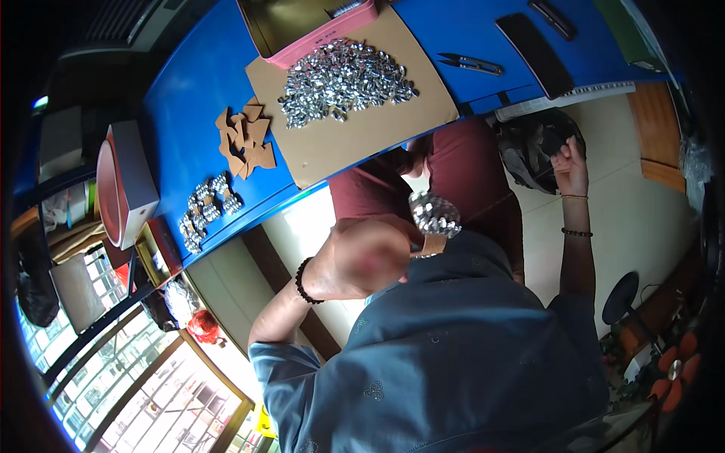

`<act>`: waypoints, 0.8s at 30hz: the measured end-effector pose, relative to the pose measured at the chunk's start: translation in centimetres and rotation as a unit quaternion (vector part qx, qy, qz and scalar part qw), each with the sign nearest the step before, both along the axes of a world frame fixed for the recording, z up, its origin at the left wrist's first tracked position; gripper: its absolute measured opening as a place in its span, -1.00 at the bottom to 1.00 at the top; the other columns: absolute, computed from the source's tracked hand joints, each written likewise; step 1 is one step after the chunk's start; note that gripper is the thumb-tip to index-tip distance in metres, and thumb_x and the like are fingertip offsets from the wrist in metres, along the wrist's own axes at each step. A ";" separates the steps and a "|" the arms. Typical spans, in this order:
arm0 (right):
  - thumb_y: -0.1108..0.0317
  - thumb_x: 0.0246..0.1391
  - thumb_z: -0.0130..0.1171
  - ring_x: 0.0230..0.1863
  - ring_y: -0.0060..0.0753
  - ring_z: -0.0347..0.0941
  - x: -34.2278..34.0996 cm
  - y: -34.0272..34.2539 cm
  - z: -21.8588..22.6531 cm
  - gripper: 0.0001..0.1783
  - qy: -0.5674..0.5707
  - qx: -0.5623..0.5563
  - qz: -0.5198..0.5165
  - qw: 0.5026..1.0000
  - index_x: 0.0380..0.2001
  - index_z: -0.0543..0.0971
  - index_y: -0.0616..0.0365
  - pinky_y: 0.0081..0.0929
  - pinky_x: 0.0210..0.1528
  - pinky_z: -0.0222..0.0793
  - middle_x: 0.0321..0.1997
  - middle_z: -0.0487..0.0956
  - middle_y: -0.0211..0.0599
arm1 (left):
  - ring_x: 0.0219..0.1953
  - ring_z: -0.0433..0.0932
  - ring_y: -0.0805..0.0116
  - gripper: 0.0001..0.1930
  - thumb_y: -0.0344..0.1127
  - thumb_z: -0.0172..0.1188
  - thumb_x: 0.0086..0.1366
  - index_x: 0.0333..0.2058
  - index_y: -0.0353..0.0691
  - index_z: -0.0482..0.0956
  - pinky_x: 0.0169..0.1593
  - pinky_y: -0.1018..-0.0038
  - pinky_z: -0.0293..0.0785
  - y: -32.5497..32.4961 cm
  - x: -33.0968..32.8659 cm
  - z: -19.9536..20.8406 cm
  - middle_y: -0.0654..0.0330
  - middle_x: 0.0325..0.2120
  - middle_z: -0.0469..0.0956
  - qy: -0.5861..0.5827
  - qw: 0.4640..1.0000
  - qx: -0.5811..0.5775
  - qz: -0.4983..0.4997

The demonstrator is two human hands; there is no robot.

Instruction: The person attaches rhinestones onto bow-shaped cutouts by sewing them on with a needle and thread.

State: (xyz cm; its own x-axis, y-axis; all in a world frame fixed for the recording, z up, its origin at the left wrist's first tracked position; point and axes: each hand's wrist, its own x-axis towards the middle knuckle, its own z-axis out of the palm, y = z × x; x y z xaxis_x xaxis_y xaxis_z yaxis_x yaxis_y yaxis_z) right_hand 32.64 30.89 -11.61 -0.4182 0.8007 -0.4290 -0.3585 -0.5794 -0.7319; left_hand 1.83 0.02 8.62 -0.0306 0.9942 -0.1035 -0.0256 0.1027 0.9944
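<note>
My left hand (361, 255) is closed on a small brown card wound with shiny silver beads (436, 214), held over my lap. Part of that hand is blurred. Out to the right, my right hand (572, 162) is raised with its fingers pinched together; whatever they hold is too fine to make out. A large heap of loose silver beads (343, 81) lies on a brown board (362, 136) on the blue table. Left of the board are cut brown card pieces (245, 140), and farther left several bead-wrapped cards (208, 209).
A pink-rimmed tin (321, 34) stands at the board's far edge. Thread snips (470, 64), a dark phone (535, 57) and a dark pen-like tool (553, 19) lie on the table's right. A black bag (538, 147) is below my right side. A grey-and-pink box (124, 185) stands at far left.
</note>
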 end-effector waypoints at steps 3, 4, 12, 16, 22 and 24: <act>0.19 0.16 0.05 -0.60 -0.72 0.16 -1.0 -1.1 -0.3 -0.87 -0.018 -0.006 0.011 1.000 -0.38 0.45 -0.05 -0.60 -0.42 0.18 -0.61 0.29 -0.62 | -0.46 0.56 0.45 -0.78 -0.74 0.02 -0.01 -0.37 -0.36 0.43 -0.49 0.60 0.46 0.3 0.0 1.3 0.15 -0.41 0.48 -0.010 0.994 0.076 -0.079; 0.19 0.16 0.04 -0.60 -0.72 0.16 -1.6 -1.5 -0.1 -0.87 -0.010 -0.010 0.036 0.999 -0.38 0.44 -0.05 -0.60 -0.43 0.18 -0.61 0.29 -0.62 | -0.52 0.52 0.37 -0.76 -0.74 0.05 -0.08 -0.38 -0.34 0.44 -0.51 0.53 0.40 0.2 -0.2 1.4 0.13 -0.48 0.47 0.006 0.991 0.089 -0.101; 0.24 0.19 -0.01 -0.60 -0.71 0.17 -4.9 0.0 2.0 -0.89 -0.011 0.052 0.043 0.998 -0.36 0.42 -0.02 -0.59 -0.40 0.20 -0.59 0.28 -0.62 | -0.59 0.45 0.23 -0.76 -0.66 0.12 -0.21 -0.47 -0.27 0.52 -0.54 0.43 0.36 1.7 -2.0 4.3 0.17 -0.60 0.44 0.402 0.904 0.115 -0.090; 0.23 0.18 0.01 -0.59 -0.73 0.18 -2.9 1.4 3.1 -0.88 -0.017 0.058 0.011 0.998 -0.37 0.42 -0.01 -0.60 -0.39 0.19 -0.62 0.26 -0.62 | -0.56 0.48 0.22 -0.79 -0.64 0.17 -0.13 -0.43 -0.30 0.52 -0.52 0.42 0.39 0.9 -2.7 -0.3 0.11 -0.56 0.47 0.494 0.865 0.081 -0.034; 0.22 0.18 0.01 -0.62 -0.77 0.13 -0.6 2.3 4.5 -0.85 -0.075 0.102 0.028 0.991 -0.37 0.45 0.02 -0.67 -0.44 0.15 -0.63 0.24 -0.64 | -0.43 0.57 0.27 -0.77 -0.68 0.07 0.03 -0.28 -0.37 0.44 -0.42 0.51 0.47 -0.7 -1.1 -6.5 0.07 -0.42 0.51 0.197 0.978 -0.030 0.060; 0.22 0.17 0.03 -0.62 -0.78 0.13 0.1 2.7 4.6 -0.85 -0.130 0.099 0.043 0.986 -0.36 0.46 0.04 -0.70 -0.46 0.15 -0.63 0.24 -0.64 | -0.48 0.56 0.48 -0.80 -0.69 -0.03 0.19 -0.19 -0.43 0.37 -0.47 0.63 0.52 -1.0 -0.3 -7.2 0.09 -0.36 0.54 -0.004 0.995 -0.066 0.072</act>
State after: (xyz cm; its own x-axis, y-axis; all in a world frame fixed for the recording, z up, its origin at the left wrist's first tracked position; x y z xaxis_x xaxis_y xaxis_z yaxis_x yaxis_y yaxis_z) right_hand 32.71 33.60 -6.99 -0.3852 0.8454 -0.3700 -0.0991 -0.4365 -0.8942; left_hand 1.57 -0.96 1.42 -0.1701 0.9574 -0.2333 -0.0581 0.2266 0.9722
